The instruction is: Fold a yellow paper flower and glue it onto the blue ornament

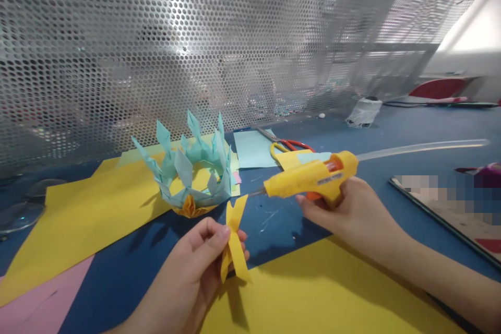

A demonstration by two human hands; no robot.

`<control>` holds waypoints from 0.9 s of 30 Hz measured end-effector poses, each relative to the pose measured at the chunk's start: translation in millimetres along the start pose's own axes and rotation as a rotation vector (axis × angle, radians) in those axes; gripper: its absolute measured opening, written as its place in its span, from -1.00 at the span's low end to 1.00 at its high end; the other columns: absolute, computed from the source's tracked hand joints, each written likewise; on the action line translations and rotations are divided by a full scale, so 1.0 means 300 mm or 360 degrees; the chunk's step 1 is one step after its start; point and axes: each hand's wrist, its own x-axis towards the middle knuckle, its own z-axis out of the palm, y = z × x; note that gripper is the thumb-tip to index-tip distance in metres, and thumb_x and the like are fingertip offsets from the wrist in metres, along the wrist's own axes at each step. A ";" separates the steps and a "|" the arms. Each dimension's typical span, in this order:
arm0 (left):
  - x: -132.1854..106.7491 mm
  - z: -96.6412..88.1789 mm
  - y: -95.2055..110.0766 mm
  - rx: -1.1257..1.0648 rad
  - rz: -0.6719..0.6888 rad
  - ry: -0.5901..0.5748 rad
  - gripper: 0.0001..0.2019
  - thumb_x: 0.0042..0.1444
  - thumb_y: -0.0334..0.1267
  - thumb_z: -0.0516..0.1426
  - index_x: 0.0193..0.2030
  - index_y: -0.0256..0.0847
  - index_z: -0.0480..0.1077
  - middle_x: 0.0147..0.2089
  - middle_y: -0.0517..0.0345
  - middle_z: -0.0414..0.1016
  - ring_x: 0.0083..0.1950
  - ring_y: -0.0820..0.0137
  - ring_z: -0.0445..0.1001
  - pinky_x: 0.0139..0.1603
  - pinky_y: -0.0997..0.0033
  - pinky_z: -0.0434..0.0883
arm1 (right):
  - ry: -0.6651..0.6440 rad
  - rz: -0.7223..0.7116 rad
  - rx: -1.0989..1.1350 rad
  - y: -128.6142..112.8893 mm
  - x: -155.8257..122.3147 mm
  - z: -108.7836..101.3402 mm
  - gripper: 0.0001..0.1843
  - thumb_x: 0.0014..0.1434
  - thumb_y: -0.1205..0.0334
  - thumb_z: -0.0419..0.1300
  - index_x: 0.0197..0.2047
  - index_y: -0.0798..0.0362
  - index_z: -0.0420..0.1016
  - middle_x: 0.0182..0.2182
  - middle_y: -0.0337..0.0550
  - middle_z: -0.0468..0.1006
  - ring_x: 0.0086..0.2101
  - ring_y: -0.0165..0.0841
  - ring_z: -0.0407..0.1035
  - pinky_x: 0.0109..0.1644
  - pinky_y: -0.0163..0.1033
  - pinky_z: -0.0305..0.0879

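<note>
Pinched between the thumb and fingers of my left hand (205, 255) is a folded yellow paper piece (235, 248), its strips spreading above and below the grip. My right hand (352, 211) is wrapped round the handle of a yellow hot glue gun (309, 177) with a clear glue stick (422, 147) trailing from its back. The gun's metal nozzle points left, at or very near the top tip of the yellow paper; I cannot tell if they touch. Just behind my left hand stands a light-blue folded-paper crown (183, 167) with an orange-yellow ornament (190, 206) on its front.
Yellow sheets (97, 209) lie left and at the front (336, 287), with a pink sheet (50, 297) at lower left. Scissors (285, 144) rest on light-blue paper (250, 151). A perforated metal panel (235, 36) borders the blue table (438, 122). A tablet-like object (442, 214) sits right.
</note>
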 end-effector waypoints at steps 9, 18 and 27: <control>0.011 -0.006 -0.010 0.0007 0.0017 -0.0042 -0.73 0.01 -0.17 0.34 -0.47 -0.22 0.35 -0.41 0.19 0.52 -0.35 0.48 0.43 -0.26 0.54 0.38 | 0.0080 -0.0350 -0.0200 -0.011 -0.014 0.013 -0.91 -0.13 0.27 0.06 -0.60 -0.03 0.19 -0.71 -0.36 0.27 -0.70 -0.47 0.16 -0.66 -0.35 0.15; 0.006 -0.002 -0.009 0.0083 0.0067 -0.0127 -0.74 0.09 -0.17 0.29 -0.46 -0.19 0.32 -0.41 0.21 0.49 -0.35 0.47 0.41 -0.27 0.52 0.36 | 0.0068 -0.0548 -0.0357 -0.014 -0.030 0.025 -0.90 -0.13 0.34 0.01 -0.47 -0.03 0.26 -0.66 -0.37 0.36 -0.66 -0.44 0.26 -0.60 -0.35 0.24; -0.001 0.020 -0.002 0.0075 0.0049 -0.0076 -0.69 -0.03 -0.13 0.36 -0.46 -0.18 0.31 -0.38 0.24 0.51 -0.38 0.47 0.41 -0.26 0.49 0.35 | 0.0076 -0.0613 -0.0430 -0.016 -0.030 0.021 -0.90 -0.12 0.35 -0.01 -0.46 -0.05 0.20 -0.67 -0.39 0.34 -0.68 -0.43 0.25 -0.59 -0.33 0.21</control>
